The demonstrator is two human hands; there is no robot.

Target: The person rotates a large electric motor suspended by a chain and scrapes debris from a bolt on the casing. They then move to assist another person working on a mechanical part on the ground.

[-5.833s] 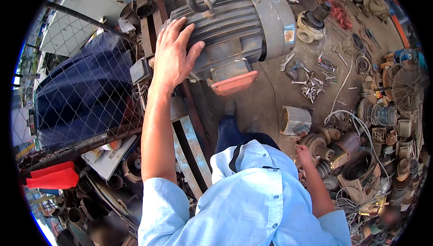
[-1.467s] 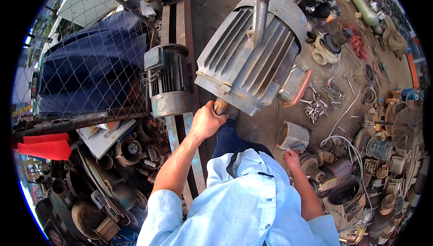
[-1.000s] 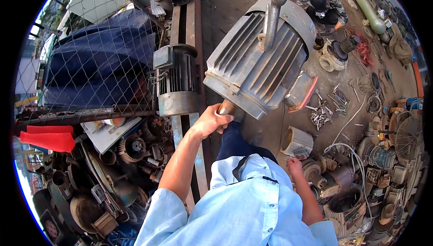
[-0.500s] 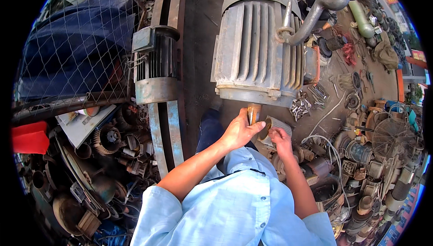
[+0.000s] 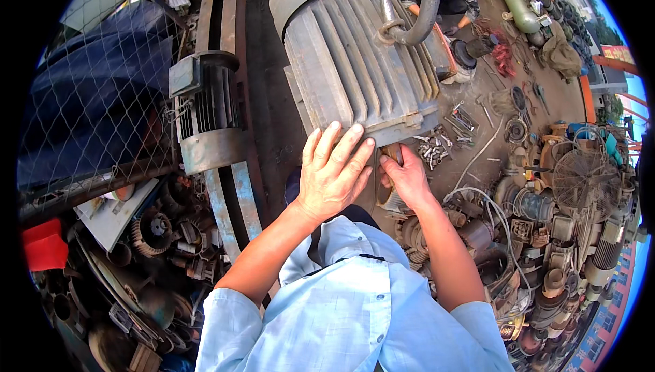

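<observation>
Grey ribbed metal fills the middle of our view: a large electric motor (image 5: pixel 355 65) hangs from a thick steel hook (image 5: pixel 426 7) that passes through the lifting eye on its top. We lay our left hand (image 5: pixel 334 171) flat against the near end of its finned casing, fingers spread and straight, palm down on the rim, gripping nothing. Our right hand (image 5: pixel 407 177) sits just beside it, under the lower right corner of the motor, with its fingers curled around a short brownish shaft stub (image 5: pixel 394 154) that sticks out of the motor's end; the thumb and fingers are closed on that stub.

To the left of the big motor stands a smaller dark motor (image 5: pixel 208 109) on a pair of steel rails (image 5: pixel 235 195) that run up the oily floor (image 5: pixel 269 99). Beyond it, a wire mesh fence (image 5: pixel 89 99) screens a blue tarpaulin (image 5: pixel 95 79). A red plastic box (image 5: pixel 44 253) lies at the far left among rusty gears and pulleys (image 5: pixel 153 232).

On our right the floor is strewn with loose bolts (image 5: pixel 433 150), a white cable (image 5: pixel 495 212), a wire fan guard (image 5: pixel 583 181) and stacks of old motor parts. Our pale blue shirt (image 5: pixel 355 317) fills the lower edge.
</observation>
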